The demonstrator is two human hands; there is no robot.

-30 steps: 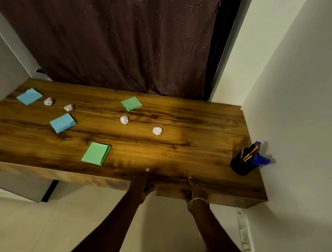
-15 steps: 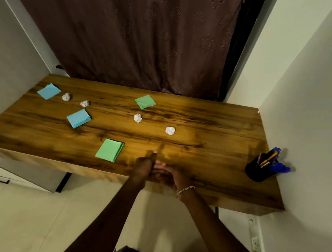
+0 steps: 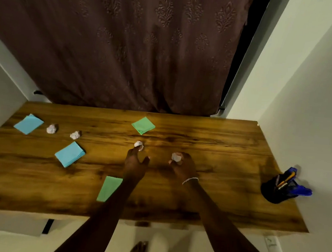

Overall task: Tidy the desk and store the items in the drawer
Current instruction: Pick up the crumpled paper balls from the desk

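Reaching: both hands have come up from the tabletop's front edge to two paper balls mid-tabletop (image 3: pixel 218 149).
Head view, left hand (image 3: pixel 135 163): spread wide, fingertips touching a ball (image 3: pixel 138 144), not yet closed.
Head view, right hand (image 3: pixel 184 166): curled round another ball (image 3: pixel 176 156).
Left to clear: two balls (image 3: pixel 51 128) far left, four note pads (image 3: pixel 70 154).
Drawer: out of sight.
Meaning: clearing has begun, nothing stored.

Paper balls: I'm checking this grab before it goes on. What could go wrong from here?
The left hand only touches its paper ball with a fingertip, so the ball may roll away. The left forearm lies over the near green pad and could drag it off the desk edge. The right hand looks closed on its ball, but loosely; it might drop.
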